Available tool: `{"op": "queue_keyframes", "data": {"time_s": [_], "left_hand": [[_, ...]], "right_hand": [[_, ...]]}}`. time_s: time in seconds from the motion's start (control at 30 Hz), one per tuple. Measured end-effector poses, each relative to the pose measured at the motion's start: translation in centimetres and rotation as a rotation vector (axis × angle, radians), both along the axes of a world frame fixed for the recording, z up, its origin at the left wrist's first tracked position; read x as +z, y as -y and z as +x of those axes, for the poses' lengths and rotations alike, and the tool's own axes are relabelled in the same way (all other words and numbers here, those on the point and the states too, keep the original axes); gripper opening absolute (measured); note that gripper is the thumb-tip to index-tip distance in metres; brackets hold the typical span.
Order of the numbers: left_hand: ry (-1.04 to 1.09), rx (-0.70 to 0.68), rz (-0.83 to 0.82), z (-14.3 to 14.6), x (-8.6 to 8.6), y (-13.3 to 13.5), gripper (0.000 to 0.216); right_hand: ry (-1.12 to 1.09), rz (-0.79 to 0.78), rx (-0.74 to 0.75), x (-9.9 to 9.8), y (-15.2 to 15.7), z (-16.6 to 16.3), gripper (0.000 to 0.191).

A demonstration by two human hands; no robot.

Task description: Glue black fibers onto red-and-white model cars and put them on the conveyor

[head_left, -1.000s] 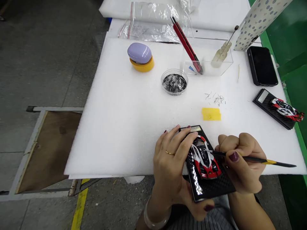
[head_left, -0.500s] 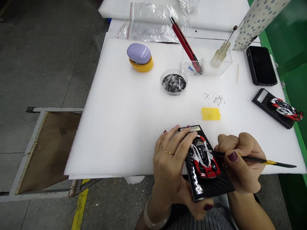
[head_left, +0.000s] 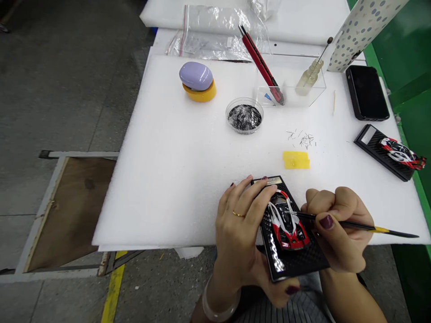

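My left hand [head_left: 239, 224] grips a black textured display base [head_left: 279, 264] along its left side, fingertips over the top and thumb at the lower edge. A red, white and black model car [head_left: 289, 229] sits on that base, held tilted at the table's front edge. In a closed pinch, my right hand [head_left: 340, 229] holds a thin black brush-like tool [head_left: 360, 224] with a yellow band. Its fine tip meets or hovers just over the car's dark middle; contact cannot be made out.
Beyond the hands lie yellow tape [head_left: 296, 160], short dark slivers [head_left: 305, 139] and a round dish [head_left: 244, 117] of black strands. A clear box [head_left: 291, 96] holds a red cutter [head_left: 261, 65] and a small bottle [head_left: 310, 78]. Another model car [head_left: 399, 152] rests at right, near a black device [head_left: 367, 92].
Almost nothing differs. Both hands, the model car and the tool keep their places; the view has shifted very slightly.
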State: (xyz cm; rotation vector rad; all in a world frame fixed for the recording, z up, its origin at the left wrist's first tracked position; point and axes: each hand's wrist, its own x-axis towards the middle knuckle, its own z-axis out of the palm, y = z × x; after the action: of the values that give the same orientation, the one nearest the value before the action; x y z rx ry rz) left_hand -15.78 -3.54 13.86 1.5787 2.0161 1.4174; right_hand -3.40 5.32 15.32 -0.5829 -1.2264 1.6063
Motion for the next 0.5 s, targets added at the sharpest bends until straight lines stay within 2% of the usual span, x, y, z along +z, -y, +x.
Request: {"op": "queue_keyframes", "data": {"time_s": [0.5], "left_hand": [[0.010,-0.003,0.014,0.03,0.02,-0.04,0.083]], "right_hand": [[0.008,0.031,-0.011,0.01,0.06,-0.06,0.020]]}}
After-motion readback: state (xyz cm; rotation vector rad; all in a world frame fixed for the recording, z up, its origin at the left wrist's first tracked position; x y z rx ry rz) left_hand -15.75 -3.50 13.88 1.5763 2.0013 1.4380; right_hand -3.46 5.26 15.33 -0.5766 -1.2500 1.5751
